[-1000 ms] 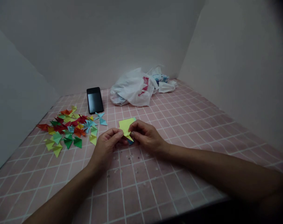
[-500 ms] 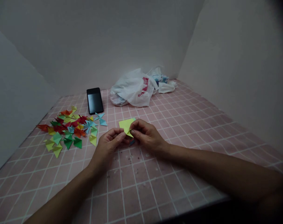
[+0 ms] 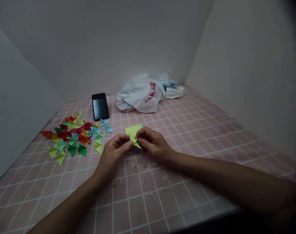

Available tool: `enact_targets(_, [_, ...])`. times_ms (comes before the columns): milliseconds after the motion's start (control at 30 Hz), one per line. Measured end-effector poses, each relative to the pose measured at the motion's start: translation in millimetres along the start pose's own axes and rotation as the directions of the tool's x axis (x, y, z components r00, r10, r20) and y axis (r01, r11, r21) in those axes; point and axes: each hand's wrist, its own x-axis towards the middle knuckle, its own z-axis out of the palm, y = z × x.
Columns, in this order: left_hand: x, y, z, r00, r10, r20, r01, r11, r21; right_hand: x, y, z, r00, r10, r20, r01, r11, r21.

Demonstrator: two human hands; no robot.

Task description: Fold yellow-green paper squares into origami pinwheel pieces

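Observation:
Between both hands is a small piece of yellow origami paper (image 3: pixel 137 145), folded to a point at its lower end. My left hand (image 3: pixel 116 149) pinches it from the left with thumb and fingers closed. From the right, the thumb and fingertips of my right hand (image 3: pixel 154 143) are closed on the same piece. Directly behind and under the hands lies a stack of square paper sheets (image 3: pixel 131 130), yellow on top with a blue-green edge showing. Fingers partly cover the folds.
A heap of colourful folded paper pieces (image 3: pixel 72 143) spreads over the left of the pink checked tablecloth (image 3: pixel 184 130). Behind it leans or lies a black phone (image 3: pixel 100 108). A white plastic bag (image 3: pixel 138 94) sits at the back, with crumpled packaging (image 3: pixel 173 92) beside it. Walls border the table.
The yellow paper's pointed end now hangs lower and shows more plainly between the hands. My fingers have shifted slightly around it. The whole view has moved a little.

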Motion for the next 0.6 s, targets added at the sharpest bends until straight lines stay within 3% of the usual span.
enact_targets(133, [1,2,1,0.991,0.116,-0.074,-0.111,0.992,0.065,-2,-2,0,1.0,-0.011,0.015,0.011,1.0,-0.008])
enact_targets(400, [-4,11,8,0.956,0.257,-0.144,-0.221,0.949,0.223,2,-3,2,0.996,0.086,-0.029,-0.078,0.976,0.202])
enact_targets(600, [-5,10,7,0.933,0.348,-0.095,-0.302,0.897,0.324,1,1,2,0.997,0.082,-0.01,-0.081,0.995,0.052])
